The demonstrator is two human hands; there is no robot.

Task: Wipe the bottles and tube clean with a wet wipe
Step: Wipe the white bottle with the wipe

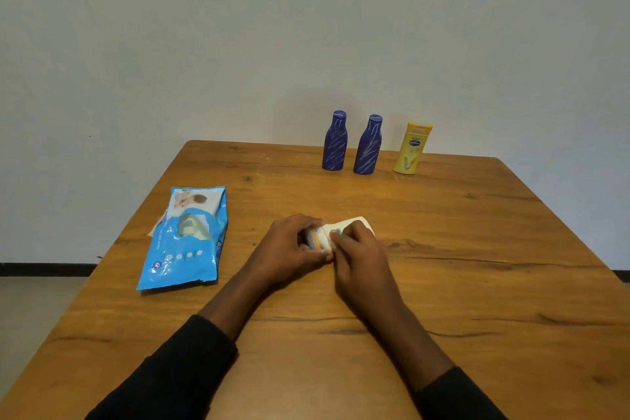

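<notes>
1. Left hand (289, 245) was curled round the cap end of the white tube (324, 236), thumb on the near side and fingers over the top.
2. Right hand (361, 256) was closed over the tube's body, fingers bent down onto it. Could not tell whether a wipe lay under those fingers.
3. The tube lay low between both hands at mid-table, cap to the left, flat pale end poking out past the right fingers.
4. Both arms wore dark sleeves (177, 375), pushed up off the wrists.
5. The wet-wipe pack (185, 249), blue and lying flat, sat left of the hands, near the table's left edge.
6. At the far edge of the wooden table (477, 249) three bottles stood upright in a row, apart from each other: left blue bottle (334, 143), right blue bottle (368, 147), both streaked white, then the yellow bottle (411, 150) rightmost.
7. A plain pale wall (306, 27) stood behind.
</notes>
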